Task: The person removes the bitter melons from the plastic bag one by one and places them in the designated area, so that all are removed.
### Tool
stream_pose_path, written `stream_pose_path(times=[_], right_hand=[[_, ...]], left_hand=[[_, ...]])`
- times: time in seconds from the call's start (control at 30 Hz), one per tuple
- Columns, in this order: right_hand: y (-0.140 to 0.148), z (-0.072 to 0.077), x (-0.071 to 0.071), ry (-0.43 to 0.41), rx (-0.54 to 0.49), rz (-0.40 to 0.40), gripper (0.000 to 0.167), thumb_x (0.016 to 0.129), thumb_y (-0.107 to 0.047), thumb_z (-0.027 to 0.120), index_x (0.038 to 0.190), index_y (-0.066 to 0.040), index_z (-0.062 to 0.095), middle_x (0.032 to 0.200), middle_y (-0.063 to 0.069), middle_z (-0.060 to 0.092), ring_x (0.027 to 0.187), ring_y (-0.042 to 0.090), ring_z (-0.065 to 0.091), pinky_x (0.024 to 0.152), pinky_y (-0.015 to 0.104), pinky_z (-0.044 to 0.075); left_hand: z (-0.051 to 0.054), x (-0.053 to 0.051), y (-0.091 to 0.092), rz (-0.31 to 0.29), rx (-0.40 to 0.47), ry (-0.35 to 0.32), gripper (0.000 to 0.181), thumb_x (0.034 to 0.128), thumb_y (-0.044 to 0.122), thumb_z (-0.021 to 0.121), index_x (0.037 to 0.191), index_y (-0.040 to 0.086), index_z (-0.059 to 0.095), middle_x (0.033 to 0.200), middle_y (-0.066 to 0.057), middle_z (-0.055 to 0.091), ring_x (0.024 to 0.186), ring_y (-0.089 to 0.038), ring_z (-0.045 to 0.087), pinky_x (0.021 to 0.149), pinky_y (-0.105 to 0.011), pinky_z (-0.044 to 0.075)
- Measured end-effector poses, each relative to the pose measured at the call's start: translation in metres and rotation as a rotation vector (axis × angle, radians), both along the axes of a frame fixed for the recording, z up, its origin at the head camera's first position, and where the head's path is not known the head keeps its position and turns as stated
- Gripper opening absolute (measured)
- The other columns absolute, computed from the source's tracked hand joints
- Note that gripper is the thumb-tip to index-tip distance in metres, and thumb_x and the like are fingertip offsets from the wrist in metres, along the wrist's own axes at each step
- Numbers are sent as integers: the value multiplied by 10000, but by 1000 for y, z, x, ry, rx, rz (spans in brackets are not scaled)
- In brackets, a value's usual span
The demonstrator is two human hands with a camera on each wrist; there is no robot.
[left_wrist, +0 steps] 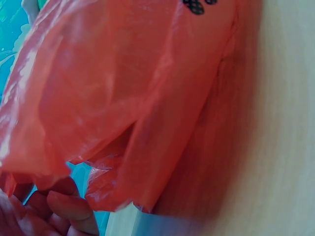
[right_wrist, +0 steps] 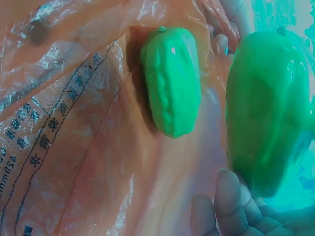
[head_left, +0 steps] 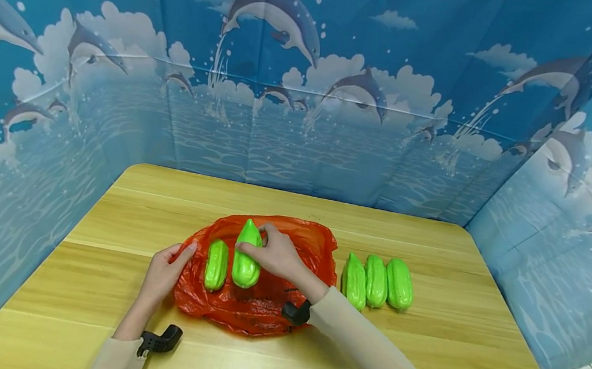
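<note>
My right hand [head_left: 278,257] grips a bright green bitter melon [head_left: 245,269] over the red plastic bag [head_left: 237,318], its pointed end facing away from me. Left of it, a second bitter melon [head_left: 216,265] lies on the bag film; the right wrist view shows its ridged skin. My left hand [head_left: 160,275] pinches the bag's left edge between thumb and fingers. In the left wrist view its curled fingers [left_wrist: 74,206] are at the crumpled rim, partly hidden by the film.
Three more bitter melons, a left one [head_left: 355,281], a middle one [head_left: 376,280] and a right one [head_left: 399,283], lie side by side right of the bag on the wooden table [head_left: 447,348]. A dolphin-print curtain [head_left: 300,148] hangs behind the table and along its sides.
</note>
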State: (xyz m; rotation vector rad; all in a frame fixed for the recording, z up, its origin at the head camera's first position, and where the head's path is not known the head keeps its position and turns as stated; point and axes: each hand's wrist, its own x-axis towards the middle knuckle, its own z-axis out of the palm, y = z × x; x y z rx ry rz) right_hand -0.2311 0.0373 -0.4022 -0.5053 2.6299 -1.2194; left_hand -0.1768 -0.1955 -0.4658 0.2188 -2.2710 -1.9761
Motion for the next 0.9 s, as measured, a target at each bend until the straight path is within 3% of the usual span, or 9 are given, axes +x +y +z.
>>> stream_pose_path(times=[0.9], right_hand=[[8,21,18,57,-89,-17,548,843,-491,659,1184,-85,520,773,64,564,573,155,493,524,296,414]], left_hand=[[0,-1,-1,-6,24,-18,401,944,361,593,932,-39,624,767,-76,606,645,-139,554,564,-250,469]])
